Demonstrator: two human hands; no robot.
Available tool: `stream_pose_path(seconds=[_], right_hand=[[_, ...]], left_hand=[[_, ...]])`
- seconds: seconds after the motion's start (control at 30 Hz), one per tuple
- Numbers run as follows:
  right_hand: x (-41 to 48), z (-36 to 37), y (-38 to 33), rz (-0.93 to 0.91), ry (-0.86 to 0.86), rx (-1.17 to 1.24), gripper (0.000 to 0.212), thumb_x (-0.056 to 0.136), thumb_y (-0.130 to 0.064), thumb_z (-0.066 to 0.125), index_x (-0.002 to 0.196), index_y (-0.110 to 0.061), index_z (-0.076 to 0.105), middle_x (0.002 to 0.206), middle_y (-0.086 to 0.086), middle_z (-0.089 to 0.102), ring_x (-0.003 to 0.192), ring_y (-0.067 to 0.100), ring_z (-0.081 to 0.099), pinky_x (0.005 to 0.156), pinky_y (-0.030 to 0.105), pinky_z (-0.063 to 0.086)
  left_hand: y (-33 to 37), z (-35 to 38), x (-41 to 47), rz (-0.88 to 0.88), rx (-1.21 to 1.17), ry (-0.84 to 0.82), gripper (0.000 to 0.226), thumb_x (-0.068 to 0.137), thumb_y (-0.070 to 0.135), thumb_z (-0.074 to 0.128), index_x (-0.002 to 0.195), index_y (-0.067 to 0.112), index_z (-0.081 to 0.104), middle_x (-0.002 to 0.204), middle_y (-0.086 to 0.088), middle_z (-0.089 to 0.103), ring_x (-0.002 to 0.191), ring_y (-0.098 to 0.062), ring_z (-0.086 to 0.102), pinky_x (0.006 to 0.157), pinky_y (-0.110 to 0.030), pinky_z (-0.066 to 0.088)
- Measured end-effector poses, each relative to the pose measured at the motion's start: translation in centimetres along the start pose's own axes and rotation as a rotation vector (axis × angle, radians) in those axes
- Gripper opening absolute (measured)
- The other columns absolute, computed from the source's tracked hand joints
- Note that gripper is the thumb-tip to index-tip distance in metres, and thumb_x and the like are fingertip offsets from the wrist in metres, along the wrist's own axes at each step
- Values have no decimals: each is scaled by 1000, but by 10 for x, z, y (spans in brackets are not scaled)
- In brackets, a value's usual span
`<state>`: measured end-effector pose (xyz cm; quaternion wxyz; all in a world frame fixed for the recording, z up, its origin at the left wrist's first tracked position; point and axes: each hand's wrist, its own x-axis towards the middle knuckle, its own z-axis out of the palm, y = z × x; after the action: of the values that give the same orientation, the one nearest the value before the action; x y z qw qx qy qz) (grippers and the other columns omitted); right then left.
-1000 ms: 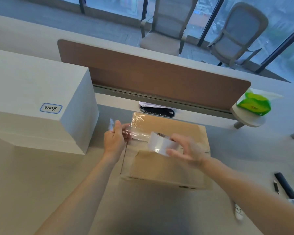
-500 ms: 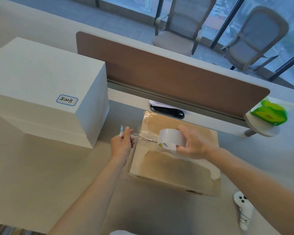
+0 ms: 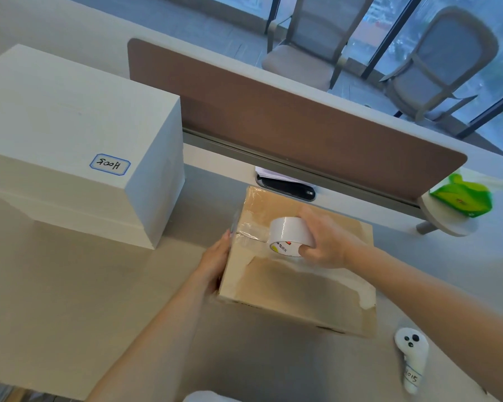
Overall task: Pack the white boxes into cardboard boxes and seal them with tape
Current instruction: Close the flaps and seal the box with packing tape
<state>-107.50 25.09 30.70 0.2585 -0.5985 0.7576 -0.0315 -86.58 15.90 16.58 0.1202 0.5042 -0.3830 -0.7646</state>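
Left hand [image 3: 215, 256] fingers hidden behind cardboard box [image 3: 296, 285] side. White object [image 3: 209, 397] cut off at bottom edge. Green pack [image 3: 462, 195] blurred.

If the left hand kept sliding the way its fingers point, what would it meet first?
Probably nothing soon: the left hand points along the brown cardboard box's left side toward the brown desk divider panel. The bare table between looks free, though depth is unclear.

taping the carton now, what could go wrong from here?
1. The clear tape strip already looks wrinkled near the carton edge; it may bond creased.
2. The left hand only presses the cardboard box from the side, so pulling the tape roll with the right hand might slide the box.
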Motion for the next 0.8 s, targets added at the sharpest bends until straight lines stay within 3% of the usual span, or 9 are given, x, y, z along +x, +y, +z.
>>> stream_pose_path(seconds=[0.1, 0.17, 0.23, 0.33, 0.4, 0.5, 0.57, 0.67, 0.8], right_hand=[[-3, 2, -1, 11, -4, 15, 39, 79, -20, 69, 98, -20, 35, 92, 2, 53, 80, 25, 50, 64, 35, 44], [-3, 2, 0, 16, 0, 22, 39, 79, -19, 69, 98, -20, 35, 91, 1, 53, 79, 25, 50, 63, 33, 42], [-2, 2, 0, 20, 2, 23, 39, 79, -19, 69, 98, -20, 35, 91, 0, 53, 79, 25, 51, 62, 32, 40], [-2, 1, 0, 25, 1, 20, 39, 79, -20, 70, 99, -21, 36, 93, 0, 53, 81, 25, 52, 65, 34, 43], [-1, 1, -2, 34, 1, 12, 40, 80, -20, 70, 102, -20, 37, 96, 2, 55, 84, 27, 53, 68, 37, 47], [0, -3, -6, 29, -10, -34, 40, 81, -22, 70, 106, -20, 39, 101, 3, 57, 89, 28, 55, 75, 42, 49], [2, -6, -9, 23, -31, -82, 44, 82, -25, 68, 115, -19, 40, 107, 3, 58, 93, 28, 55, 78, 43, 50], [-1, -13, -9, 23, -60, -132, 50, 84, -31, 65, 126, -23, 38, 110, -4, 54, 94, 24, 54, 79, 40, 50], [-29, -29, 21, 96, -67, -215, 48, 83, -38, 64, 124, -27, 39, 110, -10, 55, 93, 22, 53, 79, 39, 49]], left_hand=[[-18, -11, 8, 1, 117, 71, 68, 96, 54, 58, 153, 21, 40, 150, 1, 48, 131, -16, 53, 108, -36, 44], [-19, -16, 9, 58, 324, 246, 63, 95, 46, 62, 146, 12, 48, 146, -9, 53, 129, -22, 54, 109, -36, 43], [-3, -18, -1, 183, 282, 320, 44, 99, 34, 60, 135, 10, 60, 138, -8, 61, 121, -18, 59, 107, -34, 42], [20, -13, -14, 248, -69, -86, 25, 100, 27, 56, 117, 18, 71, 121, -2, 71, 105, -9, 67, 100, -33, 48], [27, -9, -19, 263, 141, -366, 51, 88, 36, 68, 137, 24, 58, 129, 3, 68, 117, -12, 65, 102, -33, 48], [22, -6, -16, 211, 308, -346, 94, 71, 42, 84, 150, 33, 35, 127, 9, 68, 116, -14, 66, 103, -43, 50], [23, -6, -18, 178, 244, -351, 89, 73, 36, 84, 148, 30, 37, 124, 5, 70, 112, -19, 69, 101, -48, 52], [26, -5, -20, 166, 228, -374, 69, 81, 27, 78, 142, 28, 45, 123, 1, 71, 110, -20, 70, 97, -42, 55], [31, -4, -24, 165, 257, -344, 61, 83, 29, 79, 138, 27, 51, 122, 2, 72, 107, -18, 71, 93, -37, 57]])
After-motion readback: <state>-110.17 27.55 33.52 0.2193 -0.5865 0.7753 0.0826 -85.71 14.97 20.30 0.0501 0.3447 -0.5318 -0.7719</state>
